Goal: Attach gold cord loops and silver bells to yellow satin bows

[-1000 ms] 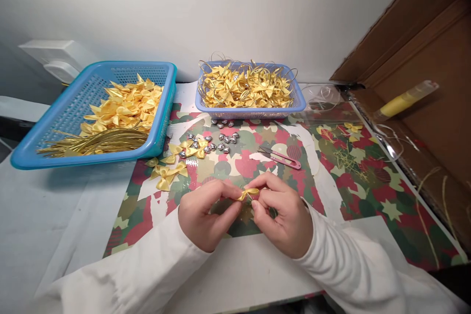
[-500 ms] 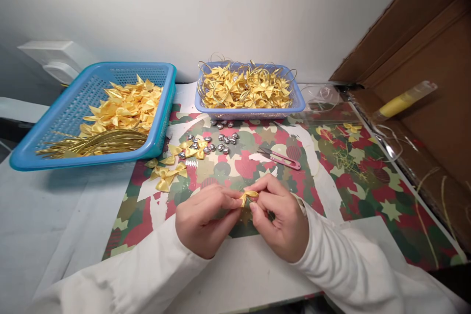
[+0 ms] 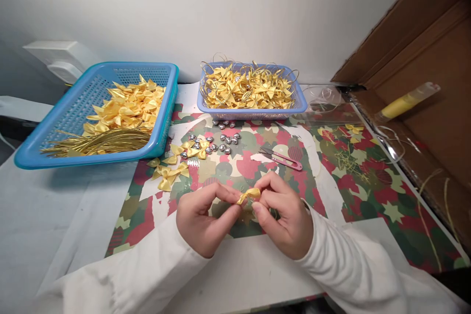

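Observation:
A small yellow ribbon bow is stretched between my hands, just above the patterned sheet. My left hand pinches its left end between thumb and fingers. On the other side, my right hand grips the bow's right end with its fingertips. Several loose yellow bows lie beyond my left hand, with several silver jingle bells beside them. Thread snips with a pink handle rest on the sheet past my right hand. My fingers partly cover the held bow.
A blue basket at left holds yellow bows and gold cords. Behind stands a smaller basket of bows with cord loops. Thread scraps lie at right, near a cardboard box and a yellow thread spool.
My left fingers have shifted on the bow, the thumb now lower and farther from the index finger. The bow has turned slightly. The whole view has moved a little.

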`<action>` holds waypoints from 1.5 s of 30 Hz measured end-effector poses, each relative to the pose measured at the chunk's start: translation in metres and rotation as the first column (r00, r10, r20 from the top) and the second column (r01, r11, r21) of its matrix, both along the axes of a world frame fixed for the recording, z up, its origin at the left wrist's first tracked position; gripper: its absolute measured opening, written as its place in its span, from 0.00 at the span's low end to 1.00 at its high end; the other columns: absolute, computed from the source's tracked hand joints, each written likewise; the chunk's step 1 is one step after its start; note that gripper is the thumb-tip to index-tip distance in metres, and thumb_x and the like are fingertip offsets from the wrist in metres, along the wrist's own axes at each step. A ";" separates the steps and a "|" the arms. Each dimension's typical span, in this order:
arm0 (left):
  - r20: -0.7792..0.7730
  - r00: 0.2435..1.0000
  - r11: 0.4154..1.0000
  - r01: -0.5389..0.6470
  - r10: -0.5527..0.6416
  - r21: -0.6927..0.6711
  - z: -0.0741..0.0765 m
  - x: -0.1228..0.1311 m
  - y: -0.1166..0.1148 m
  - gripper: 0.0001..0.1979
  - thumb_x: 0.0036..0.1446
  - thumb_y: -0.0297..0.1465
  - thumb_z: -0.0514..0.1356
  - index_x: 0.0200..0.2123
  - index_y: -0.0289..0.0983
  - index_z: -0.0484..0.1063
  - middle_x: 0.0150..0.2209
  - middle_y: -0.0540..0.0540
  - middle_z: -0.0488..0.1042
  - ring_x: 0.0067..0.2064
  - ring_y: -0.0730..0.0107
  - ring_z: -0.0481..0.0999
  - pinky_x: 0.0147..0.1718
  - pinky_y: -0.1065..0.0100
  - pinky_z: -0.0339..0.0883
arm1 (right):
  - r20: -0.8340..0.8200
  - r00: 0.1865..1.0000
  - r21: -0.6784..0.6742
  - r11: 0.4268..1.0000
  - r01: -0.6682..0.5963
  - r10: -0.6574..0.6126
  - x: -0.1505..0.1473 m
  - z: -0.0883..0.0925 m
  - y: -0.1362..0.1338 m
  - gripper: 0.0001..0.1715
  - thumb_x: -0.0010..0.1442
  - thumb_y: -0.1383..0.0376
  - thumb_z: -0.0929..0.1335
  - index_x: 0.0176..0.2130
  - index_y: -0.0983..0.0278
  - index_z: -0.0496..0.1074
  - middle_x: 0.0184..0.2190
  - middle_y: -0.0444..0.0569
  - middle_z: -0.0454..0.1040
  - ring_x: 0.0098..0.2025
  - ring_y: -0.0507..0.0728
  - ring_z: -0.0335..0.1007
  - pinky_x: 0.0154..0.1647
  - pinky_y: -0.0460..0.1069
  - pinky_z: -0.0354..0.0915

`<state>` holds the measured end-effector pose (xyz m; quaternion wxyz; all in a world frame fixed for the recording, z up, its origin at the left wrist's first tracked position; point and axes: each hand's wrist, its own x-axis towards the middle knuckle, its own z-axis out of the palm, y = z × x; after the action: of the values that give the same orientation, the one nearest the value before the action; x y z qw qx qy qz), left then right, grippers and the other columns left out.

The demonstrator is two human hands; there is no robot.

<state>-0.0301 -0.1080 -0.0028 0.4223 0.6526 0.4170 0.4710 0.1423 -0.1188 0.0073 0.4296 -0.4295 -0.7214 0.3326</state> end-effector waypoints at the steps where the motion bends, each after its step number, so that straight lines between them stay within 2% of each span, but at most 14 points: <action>1: 0.009 1.000 0.999 -0.006 0.007 -0.044 0.000 0.001 0.000 0.07 0.51 0.21 0.60 0.27 0.39 0.69 0.27 0.49 0.78 0.27 0.71 0.76 0.25 0.70 0.70 | -0.010 1.000 -0.021 1.000 -0.004 0.004 0.000 0.001 0.000 0.14 0.56 0.72 0.62 0.20 0.64 0.61 0.31 0.49 0.62 0.32 0.53 0.64 0.29 0.48 0.63; 5: -0.048 0.999 0.997 -0.013 0.009 -0.082 0.004 0.002 0.001 0.05 0.50 0.23 0.62 0.26 0.37 0.70 0.23 0.49 0.76 0.27 0.70 0.74 0.27 0.68 0.69 | -0.093 0.995 -0.120 0.992 -0.032 0.021 0.001 0.004 0.001 0.16 0.56 0.72 0.62 0.19 0.64 0.58 0.35 0.50 0.64 0.34 0.53 0.64 0.34 0.50 0.64; 9: -0.057 0.998 0.995 -0.046 0.041 -0.089 0.006 0.005 0.002 0.03 0.51 0.25 0.61 0.27 0.38 0.70 0.22 0.50 0.74 0.24 0.72 0.72 0.24 0.70 0.67 | -0.148 0.989 -0.193 0.979 -0.060 0.031 0.003 0.007 0.001 0.16 0.57 0.72 0.62 0.20 0.64 0.58 0.34 0.48 0.63 0.34 0.52 0.64 0.35 0.49 0.63; 12: -0.076 0.997 0.998 -0.035 0.030 -0.060 0.007 0.006 0.001 0.03 0.51 0.25 0.61 0.29 0.38 0.71 0.23 0.50 0.75 0.24 0.73 0.72 0.22 0.71 0.66 | -0.151 0.988 -0.216 0.974 -0.064 0.031 0.004 0.007 0.001 0.15 0.57 0.73 0.62 0.20 0.64 0.59 0.32 0.46 0.61 0.32 0.51 0.61 0.33 0.48 0.62; 17: -0.113 0.994 0.999 0.003 -0.008 -0.044 0.009 0.005 0.002 0.03 0.51 0.26 0.61 0.27 0.40 0.71 0.21 0.51 0.75 0.21 0.74 0.70 0.18 0.72 0.63 | -0.150 0.988 -0.243 0.968 -0.062 0.026 0.004 0.006 0.000 0.16 0.57 0.73 0.62 0.20 0.64 0.56 0.28 0.44 0.59 0.28 0.50 0.59 0.29 0.47 0.59; 20: -0.125 0.992 0.998 0.001 -0.008 -0.057 0.009 0.005 0.002 0.03 0.52 0.27 0.61 0.27 0.39 0.71 0.21 0.50 0.75 0.20 0.74 0.70 0.17 0.72 0.62 | -0.146 0.989 -0.238 0.970 -0.055 0.021 0.006 0.007 0.001 0.16 0.57 0.72 0.62 0.20 0.64 0.57 0.28 0.44 0.59 0.29 0.50 0.60 0.30 0.47 0.59; 25: -0.134 0.991 0.999 0.021 -0.025 -0.032 0.008 0.005 0.002 0.02 0.53 0.27 0.60 0.29 0.38 0.73 0.25 0.48 0.77 0.20 0.75 0.69 0.18 0.72 0.63 | -0.109 0.993 -0.248 0.967 -0.063 0.036 0.009 0.010 0.004 0.15 0.57 0.71 0.62 0.20 0.65 0.59 0.35 0.49 0.63 0.33 0.52 0.65 0.35 0.49 0.63; 29: -0.140 0.988 0.998 0.069 -0.069 -0.001 0.009 0.004 0.005 0.03 0.54 0.25 0.60 0.30 0.37 0.73 0.27 0.47 0.77 0.25 0.73 0.72 0.22 0.71 0.65 | -0.089 0.993 -0.244 0.965 -0.096 0.076 0.007 0.009 0.005 0.15 0.57 0.71 0.62 0.20 0.64 0.59 0.30 0.47 0.63 0.28 0.50 0.63 0.31 0.47 0.61; 33: -0.147 0.986 0.997 0.082 -0.083 -0.013 0.009 0.003 0.007 0.03 0.53 0.26 0.61 0.28 0.35 0.73 0.23 0.47 0.75 0.25 0.72 0.71 0.22 0.70 0.65 | -0.088 0.995 -0.202 0.978 -0.057 0.040 0.005 0.005 0.005 0.16 0.57 0.72 0.62 0.19 0.64 0.57 0.26 0.44 0.61 0.25 0.49 0.59 0.26 0.45 0.58; 41: 0.036 0.996 0.977 0.082 -0.076 -0.198 0.003 0.004 0.004 0.03 0.53 0.26 0.63 0.27 0.35 0.73 0.23 0.48 0.75 0.25 0.71 0.73 0.24 0.69 0.68 | -0.140 0.990 -0.148 0.988 -0.036 0.016 0.003 0.002 0.003 0.16 0.55 0.73 0.62 0.19 0.64 0.55 0.25 0.44 0.60 0.26 0.49 0.59 0.27 0.45 0.57; 45: 0.029 0.997 0.987 0.075 -0.071 -0.143 0.003 0.005 0.004 0.03 0.52 0.24 0.62 0.26 0.35 0.72 0.23 0.48 0.75 0.26 0.71 0.74 0.24 0.70 0.68 | -0.153 0.988 -0.155 0.986 -0.057 0.033 0.004 0.003 0.004 0.16 0.54 0.73 0.63 0.19 0.64 0.55 0.27 0.44 0.59 0.27 0.49 0.58 0.28 0.46 0.58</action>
<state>-0.0255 -0.1037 -0.0001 0.4903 0.6297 0.4206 0.4315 0.1461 -0.1145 0.0098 0.4395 -0.4198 -0.6676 0.4301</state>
